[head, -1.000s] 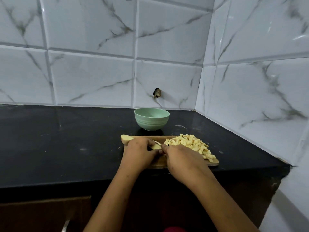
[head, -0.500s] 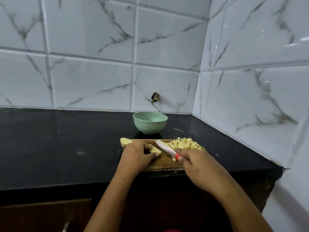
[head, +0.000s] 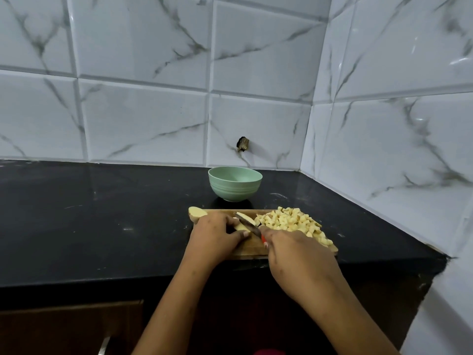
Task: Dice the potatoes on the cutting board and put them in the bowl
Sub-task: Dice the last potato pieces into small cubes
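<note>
**Head view.** A rectangular wooden cutting board lies at the front edge of the black stone counter, toward its right corner. A heap of pale yellow potato dice covers the board's right half. A cut potato half sits at the board's far left corner, slightly overhanging it. A pale green round bowl stands just behind the board's far edge. What shows of its inside is bare, so no dice appear to have gone in.

The left hand has its fingers curled over a small pale potato piece mid-board, pinning it down. The right hand is closed round the red handle of a small knife, with the blade angled across that piece.

**Assessment.** Dicing is in progress and the transfer to the bowl is outstanding.
- **Raw potato:** it is likely firm and fairly dense, but its cut faces are wet and apt to slide.
- **Remaining piece:** it is small, which brings the fingertips close to the blade — best held from the top with the tips tucked back.
- **Dice:** they are light and loose, so they are better scooped or swept off the board's edge than pinched.
</note>
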